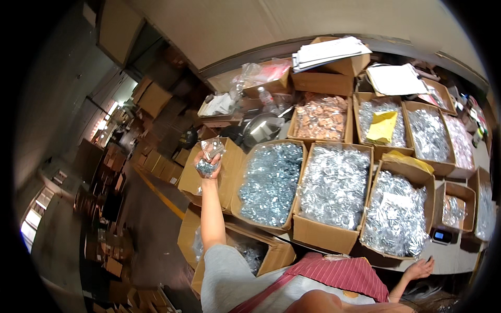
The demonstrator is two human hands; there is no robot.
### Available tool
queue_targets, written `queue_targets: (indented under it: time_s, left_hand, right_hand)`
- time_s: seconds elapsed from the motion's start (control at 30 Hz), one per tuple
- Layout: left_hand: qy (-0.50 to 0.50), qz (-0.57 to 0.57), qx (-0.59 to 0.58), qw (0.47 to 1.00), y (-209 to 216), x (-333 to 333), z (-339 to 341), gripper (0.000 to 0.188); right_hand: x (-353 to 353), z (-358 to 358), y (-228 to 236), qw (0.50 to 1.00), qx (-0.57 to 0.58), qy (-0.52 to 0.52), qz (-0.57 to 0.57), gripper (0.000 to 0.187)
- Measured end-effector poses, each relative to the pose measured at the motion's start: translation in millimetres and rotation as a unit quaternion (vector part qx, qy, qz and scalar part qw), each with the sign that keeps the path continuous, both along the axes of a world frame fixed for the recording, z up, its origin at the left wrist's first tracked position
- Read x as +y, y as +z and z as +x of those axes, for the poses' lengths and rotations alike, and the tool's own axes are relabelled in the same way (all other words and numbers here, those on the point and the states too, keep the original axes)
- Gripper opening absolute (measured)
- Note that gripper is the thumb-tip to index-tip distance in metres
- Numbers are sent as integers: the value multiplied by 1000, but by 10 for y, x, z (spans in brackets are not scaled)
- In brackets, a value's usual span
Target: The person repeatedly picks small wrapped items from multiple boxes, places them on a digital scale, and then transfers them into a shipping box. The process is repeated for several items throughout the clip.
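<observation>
My left hand (200,158) is raised at the end of an outstretched arm, closed around small clear plastic bags (212,149) with shiny metal pieces in them. Beneath and beside it stands an open cardboard box (229,169), its inside mostly out of sight. To the right of that box, another carton holds many bluish-silver bagged parts (271,182). My right hand (419,268) rests low at the table's front edge, fingers loosely apart with nothing in them. It is nearest to a carton of silver bagged parts (395,214).
More cartons hold silver bags (334,185) and copper-coloured bags (321,119). Papers (330,53) lie on boxes at the back. A small dark device with a lit screen (442,236) sits at the right. Lower boxes (279,255) stand before the table; stacked cartons (159,164) line the left aisle.
</observation>
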State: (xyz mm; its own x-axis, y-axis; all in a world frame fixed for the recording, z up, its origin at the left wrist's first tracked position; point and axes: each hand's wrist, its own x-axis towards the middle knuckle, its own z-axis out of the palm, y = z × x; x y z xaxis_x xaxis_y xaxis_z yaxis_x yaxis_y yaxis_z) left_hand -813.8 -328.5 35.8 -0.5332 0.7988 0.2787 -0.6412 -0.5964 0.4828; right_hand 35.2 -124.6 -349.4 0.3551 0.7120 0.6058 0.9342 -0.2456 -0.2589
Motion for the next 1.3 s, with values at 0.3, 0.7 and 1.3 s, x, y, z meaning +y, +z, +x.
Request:
queue_targets:
  time_s: [0.3, 0.7, 1.3]
  left_hand:
    - [-384, 108, -100, 912, -123, 2207, 2646, 11]
    - [-429, -232, -64, 871, -1127, 4609, 6621, 13]
    - [171, -445, 210, 854, -759, -510, 3230, 18]
  right_hand:
    - [315, -217, 483, 988, 125, 77, -38, 45]
    - [428, -52, 795, 964, 56, 254, -57, 46]
    - [-428, -11, 669, 930, -2, 360, -76, 41]
